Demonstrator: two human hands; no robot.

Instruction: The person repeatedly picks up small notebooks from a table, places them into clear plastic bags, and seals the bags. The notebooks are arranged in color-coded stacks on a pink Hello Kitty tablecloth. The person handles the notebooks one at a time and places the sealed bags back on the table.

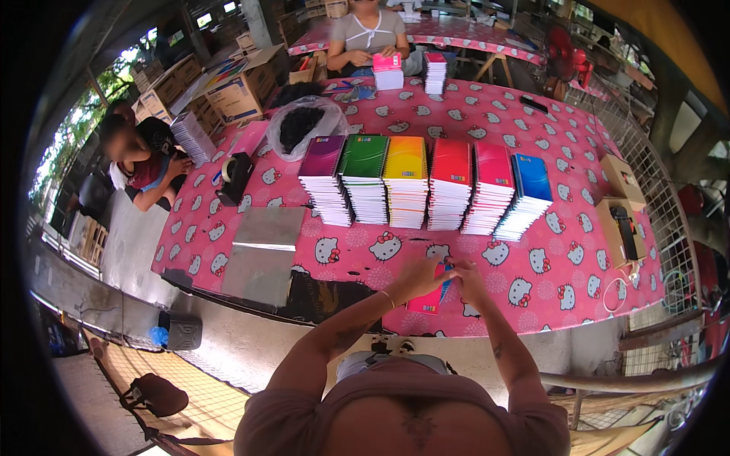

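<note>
Pink notebook: a small pink spiral-bound notebook [427, 299] with a blue one beneath it is held at the near edge of the pink cartoon-cat tablecloth [532, 258], just in front of the row of 6 stacks.
Left hand: the left hand [417, 275] is closed on the notebook's upper left edge, fingers curled over it.
Right hand: the right hand [465, 278] is pinched on the upper right corner.
Stacks: 6 stacks of spiral notebooks [426, 186] are lined up, purple, green, orange, red, pink, blue.
Left of the stacks: a pile of clear plastic sleeves [265, 251] is laid flat; a black tape dispenser [236, 175] is set beyond it.
Beyond the stacks: a person [369, 34] is seated.
</note>
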